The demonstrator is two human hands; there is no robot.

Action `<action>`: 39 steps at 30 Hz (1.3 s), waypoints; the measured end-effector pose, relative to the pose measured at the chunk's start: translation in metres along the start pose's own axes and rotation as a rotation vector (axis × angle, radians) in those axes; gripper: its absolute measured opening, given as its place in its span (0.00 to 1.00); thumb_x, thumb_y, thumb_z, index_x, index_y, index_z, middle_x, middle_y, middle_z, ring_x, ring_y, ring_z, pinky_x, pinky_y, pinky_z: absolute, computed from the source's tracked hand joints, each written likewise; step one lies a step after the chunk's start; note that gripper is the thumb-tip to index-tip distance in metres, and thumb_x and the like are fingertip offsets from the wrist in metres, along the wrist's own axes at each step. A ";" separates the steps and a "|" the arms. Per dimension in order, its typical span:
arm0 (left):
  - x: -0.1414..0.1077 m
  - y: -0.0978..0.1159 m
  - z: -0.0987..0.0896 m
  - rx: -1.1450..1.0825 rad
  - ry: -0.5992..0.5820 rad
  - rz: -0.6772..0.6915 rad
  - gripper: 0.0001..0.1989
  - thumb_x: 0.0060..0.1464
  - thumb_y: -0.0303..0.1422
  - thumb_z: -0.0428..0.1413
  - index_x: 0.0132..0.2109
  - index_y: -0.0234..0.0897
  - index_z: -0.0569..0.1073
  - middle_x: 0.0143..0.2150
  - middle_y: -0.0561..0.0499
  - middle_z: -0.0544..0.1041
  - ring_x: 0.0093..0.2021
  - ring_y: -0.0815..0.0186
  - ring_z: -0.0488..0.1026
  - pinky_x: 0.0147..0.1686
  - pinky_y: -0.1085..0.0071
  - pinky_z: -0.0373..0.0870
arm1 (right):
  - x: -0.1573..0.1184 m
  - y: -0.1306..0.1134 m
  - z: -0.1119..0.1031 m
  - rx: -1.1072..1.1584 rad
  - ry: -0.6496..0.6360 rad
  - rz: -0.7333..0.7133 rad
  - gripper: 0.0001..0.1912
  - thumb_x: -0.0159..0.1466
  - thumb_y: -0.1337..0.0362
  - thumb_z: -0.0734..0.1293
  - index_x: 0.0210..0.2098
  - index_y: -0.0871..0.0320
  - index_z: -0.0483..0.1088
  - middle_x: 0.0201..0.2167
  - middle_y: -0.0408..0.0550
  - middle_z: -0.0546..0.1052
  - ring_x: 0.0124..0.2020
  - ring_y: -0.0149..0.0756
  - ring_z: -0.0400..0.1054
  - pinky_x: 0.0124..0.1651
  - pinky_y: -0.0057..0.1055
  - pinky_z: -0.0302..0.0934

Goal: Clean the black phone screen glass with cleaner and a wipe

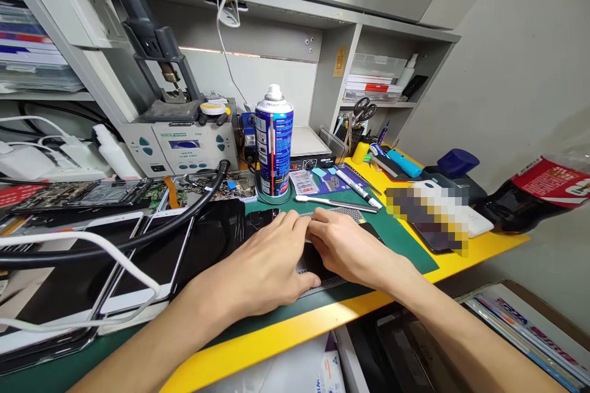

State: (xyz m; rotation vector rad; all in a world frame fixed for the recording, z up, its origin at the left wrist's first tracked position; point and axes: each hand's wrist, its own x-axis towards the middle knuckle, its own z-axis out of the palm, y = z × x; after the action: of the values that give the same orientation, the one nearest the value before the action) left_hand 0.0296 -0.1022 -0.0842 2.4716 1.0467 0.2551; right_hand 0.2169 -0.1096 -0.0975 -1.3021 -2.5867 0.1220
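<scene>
Where hands (270, 255) (348, 245) meet, black panel (319, 264) beneath

Grey shelving (328, 77) rises above a yellow desk (304, 326) beside a pale wall (520, 67).

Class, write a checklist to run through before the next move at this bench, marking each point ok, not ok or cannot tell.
1. Both hands at the work: ok. The left hand and right hand are close together over the dark panel.
2. Metal plate beneath the hands: ok. Its perforated surface shows around them.
3. Right fingertips' hold on the panel: cannot tell. They are hidden.
4. Spray can upright: ok. It stands beyond the hands.
5. Black hose clear of the white-edged screens: not ok. It crosses above them at the left.
</scene>
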 end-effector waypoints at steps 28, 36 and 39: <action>-0.002 -0.011 -0.005 0.095 -0.050 0.120 0.28 0.59 0.31 0.47 0.67 0.36 0.57 0.63 0.45 0.66 0.64 0.57 0.61 0.64 0.59 0.59 | -0.037 -0.016 -0.023 0.165 -0.141 -0.051 0.12 0.66 0.75 0.61 0.31 0.59 0.74 0.31 0.46 0.71 0.31 0.32 0.63 0.32 0.28 0.55; -0.006 -0.010 -0.005 0.089 -0.056 0.087 0.31 0.57 0.32 0.48 0.67 0.38 0.57 0.63 0.45 0.65 0.64 0.56 0.59 0.64 0.59 0.60 | -0.063 -0.005 -0.022 0.108 -0.061 0.211 0.14 0.68 0.72 0.59 0.42 0.57 0.77 0.31 0.46 0.70 0.30 0.33 0.63 0.33 0.29 0.56; -0.007 -0.007 -0.003 0.070 -0.036 0.077 0.31 0.56 0.35 0.51 0.67 0.40 0.58 0.62 0.46 0.66 0.63 0.55 0.61 0.63 0.58 0.61 | -0.076 0.005 -0.021 0.111 0.007 0.310 0.14 0.69 0.69 0.60 0.42 0.57 0.77 0.31 0.47 0.71 0.31 0.34 0.65 0.34 0.30 0.58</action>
State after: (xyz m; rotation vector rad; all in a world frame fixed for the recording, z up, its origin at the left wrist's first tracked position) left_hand 0.0192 -0.1023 -0.0846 2.5729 0.9620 0.1996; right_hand 0.2699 -0.1681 -0.0920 -1.6462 -2.3172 0.3104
